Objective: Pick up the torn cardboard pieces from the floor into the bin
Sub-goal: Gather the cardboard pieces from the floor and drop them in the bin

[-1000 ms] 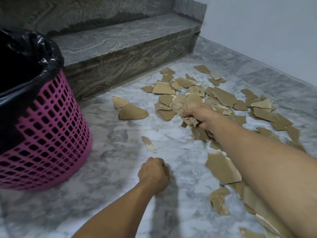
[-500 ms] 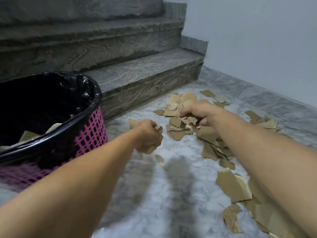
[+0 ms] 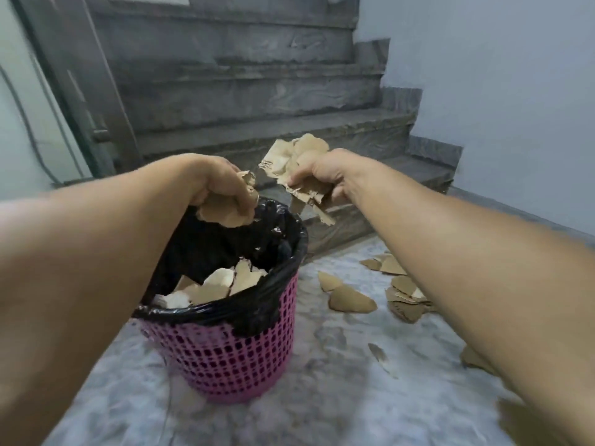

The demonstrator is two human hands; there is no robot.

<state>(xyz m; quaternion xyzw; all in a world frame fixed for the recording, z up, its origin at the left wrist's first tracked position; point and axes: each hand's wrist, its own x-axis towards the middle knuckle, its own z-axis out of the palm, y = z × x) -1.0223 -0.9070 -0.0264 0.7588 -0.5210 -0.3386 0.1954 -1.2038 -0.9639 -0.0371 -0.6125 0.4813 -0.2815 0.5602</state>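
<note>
A pink lattice bin (image 3: 244,355) with a black liner stands on the marble floor, holding several brown cardboard pieces (image 3: 222,284). My left hand (image 3: 222,185) hovers over the bin's far rim, shut on a cardboard piece (image 3: 225,214). Just right of the bin, at the same height, my right hand (image 3: 322,172) is shut on a bunch of torn cardboard pieces (image 3: 296,156). More torn pieces (image 3: 351,300) lie on the floor to the right of the bin, partly hidden by my right forearm.
Grey stone stairs (image 3: 251,91) rise straight behind the bin. A pale wall (image 3: 499,75) closes the right side. A dark metal post (image 3: 93,101) stands at the left by the stairs. Marble floor (image 3: 322,407) spreads in front.
Both hands have lifted from the floor with cardboard and moved left and up to the bin. My view has swung up toward the stairs.
</note>
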